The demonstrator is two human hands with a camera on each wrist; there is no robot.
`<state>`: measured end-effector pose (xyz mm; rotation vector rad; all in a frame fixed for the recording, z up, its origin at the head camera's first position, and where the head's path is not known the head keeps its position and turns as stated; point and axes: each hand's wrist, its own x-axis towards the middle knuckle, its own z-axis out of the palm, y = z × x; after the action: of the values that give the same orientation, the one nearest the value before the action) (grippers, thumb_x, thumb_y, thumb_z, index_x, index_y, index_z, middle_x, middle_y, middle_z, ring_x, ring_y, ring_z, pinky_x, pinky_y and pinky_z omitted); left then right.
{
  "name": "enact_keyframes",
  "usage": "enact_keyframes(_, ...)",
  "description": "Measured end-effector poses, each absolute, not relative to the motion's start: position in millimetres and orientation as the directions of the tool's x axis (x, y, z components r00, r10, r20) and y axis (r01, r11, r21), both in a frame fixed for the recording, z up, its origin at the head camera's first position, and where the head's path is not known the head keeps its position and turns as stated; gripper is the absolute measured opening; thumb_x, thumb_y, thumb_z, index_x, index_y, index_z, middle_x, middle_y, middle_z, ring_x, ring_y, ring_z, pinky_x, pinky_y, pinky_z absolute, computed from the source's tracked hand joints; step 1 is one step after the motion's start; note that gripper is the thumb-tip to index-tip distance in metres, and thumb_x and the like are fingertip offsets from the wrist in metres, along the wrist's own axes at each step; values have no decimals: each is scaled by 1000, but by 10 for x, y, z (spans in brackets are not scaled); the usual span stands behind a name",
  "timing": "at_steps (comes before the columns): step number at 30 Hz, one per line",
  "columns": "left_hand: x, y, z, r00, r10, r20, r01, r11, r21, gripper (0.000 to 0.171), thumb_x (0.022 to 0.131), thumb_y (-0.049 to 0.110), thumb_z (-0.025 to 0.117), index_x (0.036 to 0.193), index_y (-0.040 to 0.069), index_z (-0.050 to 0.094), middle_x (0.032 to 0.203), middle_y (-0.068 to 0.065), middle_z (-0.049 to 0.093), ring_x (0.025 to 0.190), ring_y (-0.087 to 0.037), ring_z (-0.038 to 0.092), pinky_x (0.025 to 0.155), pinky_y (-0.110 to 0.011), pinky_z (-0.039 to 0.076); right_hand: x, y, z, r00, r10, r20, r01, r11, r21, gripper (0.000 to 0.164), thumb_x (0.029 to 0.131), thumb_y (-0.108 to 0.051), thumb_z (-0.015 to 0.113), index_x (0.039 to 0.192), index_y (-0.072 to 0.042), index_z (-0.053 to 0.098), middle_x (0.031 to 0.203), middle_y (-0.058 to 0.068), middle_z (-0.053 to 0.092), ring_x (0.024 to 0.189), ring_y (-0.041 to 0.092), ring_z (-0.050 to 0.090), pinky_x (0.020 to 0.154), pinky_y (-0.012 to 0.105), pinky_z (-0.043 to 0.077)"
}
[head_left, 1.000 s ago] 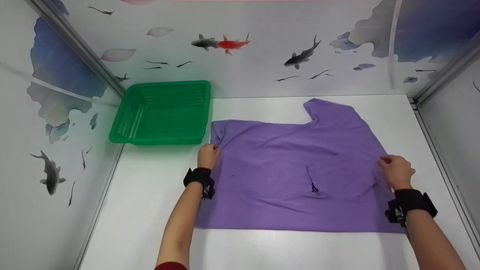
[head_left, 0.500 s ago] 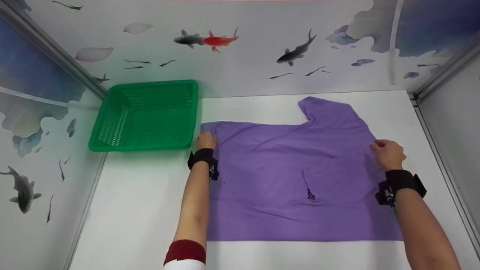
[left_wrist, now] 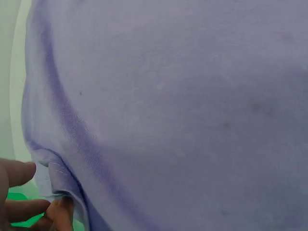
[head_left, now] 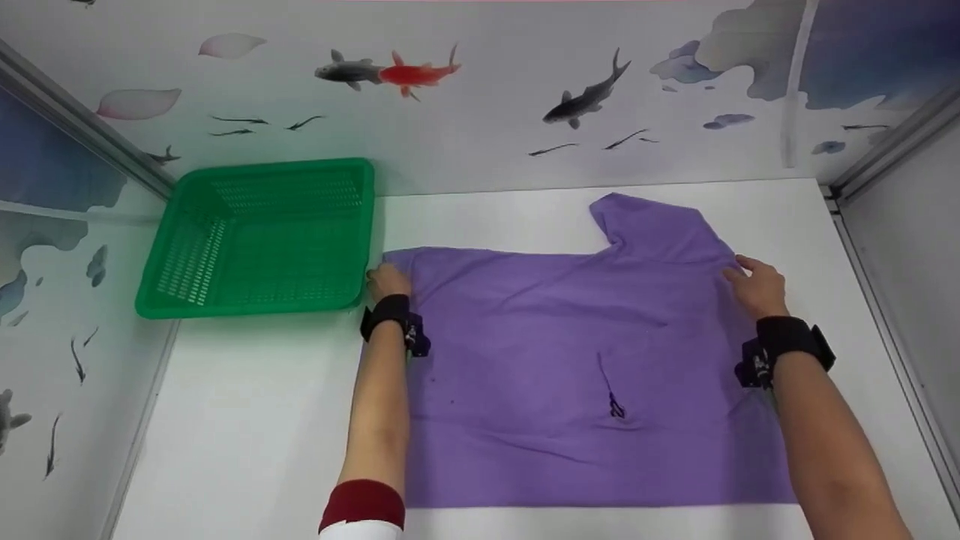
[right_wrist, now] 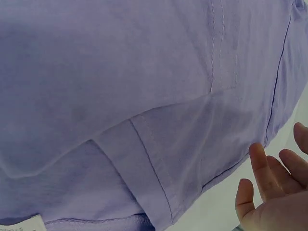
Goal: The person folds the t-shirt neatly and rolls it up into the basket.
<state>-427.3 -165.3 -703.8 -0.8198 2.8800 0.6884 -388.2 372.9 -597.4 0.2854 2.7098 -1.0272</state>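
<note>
A purple T-shirt lies spread on the white table, one sleeve pointing to the back right. It bears a small dark print. My left hand is at its back left corner; the left wrist view shows curled fingers around a stitched hem, one fingertip partly behind the cloth. My right hand is at the shirt's right edge below the sleeve. Its fingers are spread in the right wrist view, one fingertip touching the cloth's edge. A white label shows there.
A green plastic basket stands at the back left, close beside my left hand. Walls with printed fish enclose the table at the back and sides.
Both hands have moved up along the shirt's side edges toward the back. My right fingers have spread from the cloth. The view has shifted, so the basket appears further left.
</note>
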Motion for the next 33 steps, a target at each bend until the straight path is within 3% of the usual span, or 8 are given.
enact_keyframes(4, -3987, -1457, -6333, -796, -512, -324, -600, 595, 534, 23, 91, 5, 40, 88, -7, 59, 88, -20, 59, 77, -24, 55, 67, -34, 45, -3994, 3761, -6045, -946, 77, -315, 276, 700, -658, 54, 95, -20, 36, 134, 15, 24, 135, 35, 25, 126, 49, 19, 104, 51, 18)
enact_keyframes(6, -3895, -1456, -6190, -791, -503, -348, -603, 542, 586, 24, 92, 7, 38, 91, -9, 56, 90, -20, 59, 77, -24, 54, 66, -32, 44, -4023, 3737, -6077, -943, 77, -323, 283, 692, -664, 53, 94, -18, 35, 134, 15, 21, 136, 35, 25, 127, 48, 18, 104, 50, 18)
enact_keyframes(12, -3912, -1470, -6191, -793, -491, -360, -597, 510, 619, 27, 94, 11, 39, 101, -11, 53, 101, -24, 57, 89, -27, 53, 74, -34, 43, -4125, 3713, -6116, -951, 145, -272, 291, 711, -640, 49, 92, -11, 34, 129, 20, 25, 128, 39, 33, 122, 49, 28, 102, 50, 24)
enact_keyframes(19, -4143, -1473, -6262, -792, -511, -336, -588, 489, 644, 23, 96, 11, 38, 108, -4, 50, 108, -18, 54, 99, -27, 52, 84, -37, 41, -4185, 3720, -6136, -935, 278, -222, 356, 740, -571, 39, 91, -13, 40, 112, 17, 53, 109, 36, 52, 102, 46, 48, 88, 49, 38)
enact_keyframes(25, -4205, -1428, -6272, -821, -538, -189, -535, 613, 581, 27, 95, 10, 37, 89, -4, 59, 90, -19, 61, 81, -25, 57, 70, -33, 46, -4083, 3727, -5984, -933, 334, -131, 343, 723, -600, 34, 91, -13, 43, 103, 17, 55, 99, 33, 48, 94, 41, 45, 82, 47, 36)
enact_keyframes(29, -4026, -1312, -5996, -820, -515, -250, -552, 595, 584, 31, 90, 1, 39, 61, 0, 50, 72, -15, 58, 65, -19, 47, 60, -32, 41, -4010, 3698, -5895, -938, 326, -117, 326, 717, -616, 35, 91, -14, 43, 105, 16, 53, 104, 30, 39, 97, 40, 38, 79, 47, 32)
enact_keyframes(31, -4076, -1361, -6247, -838, -515, -179, -506, 614, 605, 28, 85, 1, 45, 58, 4, 47, 64, -9, 54, 59, -16, 42, 54, -28, 36, -3969, 3681, -5870, -942, 318, -111, 316, 720, -618, 35, 92, -14, 44, 107, 16, 53, 105, 34, 40, 97, 41, 39, 79, 47, 32)
enact_keyframes(33, -4137, -1411, -6420, -855, -494, -160, -473, 613, 633, 22, 84, 3, 49, 63, 4, 53, 64, -5, 54, 58, -16, 47, 54, -27, 37, -3927, 3673, -5854, -943, 314, -107, 311, 727, -612, 36, 92, -15, 45, 109, 15, 54, 106, 37, 45, 95, 42, 43, 80, 48, 34)
